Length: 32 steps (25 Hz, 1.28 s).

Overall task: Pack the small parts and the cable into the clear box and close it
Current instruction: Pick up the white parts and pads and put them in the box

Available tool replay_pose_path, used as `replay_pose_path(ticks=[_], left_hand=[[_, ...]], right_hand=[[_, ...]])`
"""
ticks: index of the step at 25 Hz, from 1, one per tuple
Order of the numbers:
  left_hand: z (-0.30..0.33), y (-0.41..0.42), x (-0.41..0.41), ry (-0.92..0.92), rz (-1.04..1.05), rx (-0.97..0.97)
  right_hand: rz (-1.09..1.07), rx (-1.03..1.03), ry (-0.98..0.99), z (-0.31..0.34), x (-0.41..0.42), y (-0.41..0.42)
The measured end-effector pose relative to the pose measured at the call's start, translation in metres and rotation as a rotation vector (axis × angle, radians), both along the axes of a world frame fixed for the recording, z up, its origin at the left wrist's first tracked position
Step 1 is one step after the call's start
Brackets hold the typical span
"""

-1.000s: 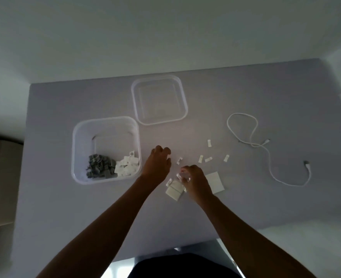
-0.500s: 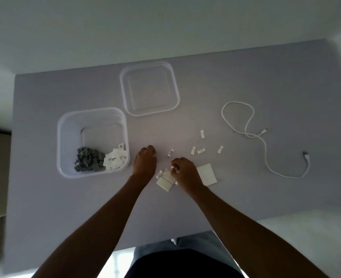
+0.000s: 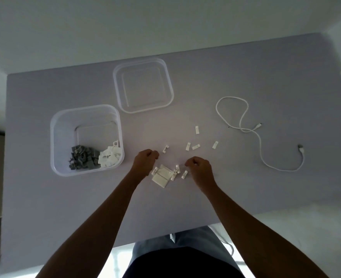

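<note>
2 hands [image 3: 172, 163] have drawn apart, both curled; whether they hold parts [image 3: 161, 175], I cannot tell.

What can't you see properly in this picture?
- Left hand, head view: curled fingers hide whether it holds a part.
- Right hand: same, fist hides the palm.
- Small white parts: too small to tell their shape.
- Grey pieces in the clear box: piled, too dim to count.
</note>
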<state>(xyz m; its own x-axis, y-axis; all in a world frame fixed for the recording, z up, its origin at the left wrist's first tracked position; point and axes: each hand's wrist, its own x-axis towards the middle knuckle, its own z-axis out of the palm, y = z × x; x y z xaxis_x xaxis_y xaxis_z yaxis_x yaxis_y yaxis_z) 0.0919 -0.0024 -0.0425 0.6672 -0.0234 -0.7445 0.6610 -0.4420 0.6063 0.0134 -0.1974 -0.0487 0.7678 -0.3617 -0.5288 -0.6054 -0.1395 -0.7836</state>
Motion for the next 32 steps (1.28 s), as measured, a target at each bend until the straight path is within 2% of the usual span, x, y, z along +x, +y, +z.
replay_pose_path(ticks=[1,2,4,7,17,19,21,22,25,27,29,30,31,32], left_hand=[[-0.005,0.002,-0.004,-0.149,-0.183,0.163],[-0.009,0.005,-0.009,-0.253,-0.314,0.256],[-0.013,0.012,-0.017,-0.321,-0.430,0.305],[-0.021,0.017,-0.026,-0.346,-0.491,0.367],[-0.024,0.011,-0.043,-0.506,-0.565,0.513],[-0.022,0.010,-0.044,-0.545,-0.575,0.518],[-0.021,0.011,-0.045,-0.559,-0.572,0.479],[-0.020,0.012,-0.045,-0.564,-0.568,0.460],[-0.022,0.016,-0.045,-0.597,-0.578,0.429],[-0.022,0.016,-0.044,-0.595,-0.612,0.419],[-0.019,0.016,-0.042,-0.585,-0.626,0.411],[-0.017,0.015,-0.041,-0.573,-0.613,0.409],[-0.015,0.014,-0.039,-0.549,-0.576,0.398],[-0.012,0.012,-0.037,-0.497,-0.509,0.378]], right_hand=[[0.130,-0.196,-0.010,-0.004,-0.004,0.002],[0.207,-0.306,-0.017,-0.006,-0.009,0.004],[0.273,-0.419,-0.007,-0.010,-0.018,0.007],[0.313,-0.536,0.011,-0.017,-0.029,0.011],[0.347,-0.634,-0.022,-0.023,-0.033,0.021],[0.276,-0.511,0.003,-0.025,-0.031,0.021],[0.112,-0.306,0.018,-0.022,-0.030,0.020],[-0.001,-0.165,0.037,-0.019,-0.030,0.019],[-0.347,0.437,0.096,-0.006,-0.032,0.016],[-0.497,0.758,0.100,0.001,-0.032,0.014],[-0.539,0.891,0.086,0.005,-0.034,0.012],[-0.529,0.894,0.093,0.006,-0.034,0.012],[-0.503,0.844,0.105,0.006,-0.034,0.012],[-0.434,0.712,0.116,0.004,-0.032,0.013]])
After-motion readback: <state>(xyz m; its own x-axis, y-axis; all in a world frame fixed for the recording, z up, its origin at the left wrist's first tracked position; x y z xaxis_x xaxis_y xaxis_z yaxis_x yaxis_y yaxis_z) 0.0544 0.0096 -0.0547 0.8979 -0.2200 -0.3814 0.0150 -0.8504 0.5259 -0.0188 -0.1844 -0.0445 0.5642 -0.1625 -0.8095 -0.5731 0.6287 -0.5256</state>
